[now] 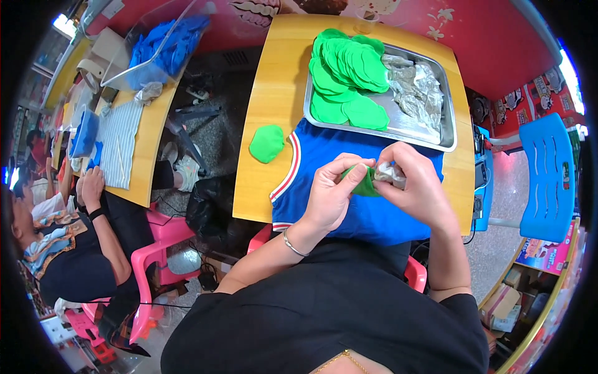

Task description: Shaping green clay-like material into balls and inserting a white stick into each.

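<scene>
My left hand (329, 194) pinches a green flat piece (361, 181) between thumb and fingers, in front of my chest. In my right hand (416, 184) is a crumpled clear plastic wad (390, 172), held against the green piece's right side. Both hands are above a blue sleeveless jersey (324, 146) with red and white trim, spread on the table. Beyond them a metal tray (403, 129) carries overlapping green round pieces (349, 62) on its left and crumpled clear plastic wads (416, 87) on its right. One more green piece (266, 143) lies left of the jersey.
The tray and jersey rest on a wooden table (252, 196). A clear cup (366, 22) stands at its far edge. On the right is a blue plastic chair (548, 177). To the left, another person (87, 249) sits at a second table with a clear bin of blue pieces (165, 50).
</scene>
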{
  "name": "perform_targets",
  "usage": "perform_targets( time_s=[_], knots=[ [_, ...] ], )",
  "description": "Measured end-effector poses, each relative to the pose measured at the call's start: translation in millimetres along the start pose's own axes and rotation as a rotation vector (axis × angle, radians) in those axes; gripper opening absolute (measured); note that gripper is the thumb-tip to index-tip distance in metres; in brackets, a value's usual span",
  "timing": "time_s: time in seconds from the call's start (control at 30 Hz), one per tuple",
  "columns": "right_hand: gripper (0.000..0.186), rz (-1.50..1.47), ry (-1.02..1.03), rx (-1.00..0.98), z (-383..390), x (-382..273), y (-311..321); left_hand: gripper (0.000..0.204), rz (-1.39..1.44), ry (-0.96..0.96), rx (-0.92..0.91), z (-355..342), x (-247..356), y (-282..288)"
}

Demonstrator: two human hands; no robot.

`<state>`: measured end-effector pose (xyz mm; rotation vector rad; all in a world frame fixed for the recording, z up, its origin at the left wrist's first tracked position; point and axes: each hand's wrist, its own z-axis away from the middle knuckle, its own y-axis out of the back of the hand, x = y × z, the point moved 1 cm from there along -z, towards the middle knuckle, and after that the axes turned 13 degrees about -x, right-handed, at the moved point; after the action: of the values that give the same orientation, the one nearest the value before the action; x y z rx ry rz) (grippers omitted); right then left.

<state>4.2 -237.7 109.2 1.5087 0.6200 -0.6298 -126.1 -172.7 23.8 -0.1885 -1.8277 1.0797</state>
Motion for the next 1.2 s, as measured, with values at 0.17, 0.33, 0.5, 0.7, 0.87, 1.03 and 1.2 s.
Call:
perform_targets(
  time_s=[0.17, 0.33, 0.5, 0.7, 0.87, 1.03, 1.2],
  knots=[
    [0.026, 0.071, -0.01, 0.132, -2, 3, -18, 0.017, -0.14, -0.073, -0.015, -5, 2, -1],
    [0.026, -0.201, -0.188, 0.23, 1, 7, -26, 0.02, -0.105, 0.029, 0.028, 0, 2, -8],
    [0.021, -0.408, -0.117, 0.03, 4, 1, -25, 0.019, -0.278, -0.068, 0.083, 5, -2, 2],
    [0.022, -0.11, -0.11, 0.282, 1, 10, -34, 0.011, -0.104, -0.013, 0.05, 1, -5, -2],
    [0.021, -0.206, -0.117, 0.165, -8, 14, -36, 0.005, -0.324, -0.068, 0.092, 2, 4, 2],
    [0.015, -0.188, -0.175, 0.268, 4, 21, -45, 0.016, -0.401, -0.027, -0.003, 2, 3, -1],
    [0.012, -0.387, -0.077, 0.317, 12, 50, -62, 0.024, -0.46, -0.069, -0.045, 6, 3, 4]
  ],
)
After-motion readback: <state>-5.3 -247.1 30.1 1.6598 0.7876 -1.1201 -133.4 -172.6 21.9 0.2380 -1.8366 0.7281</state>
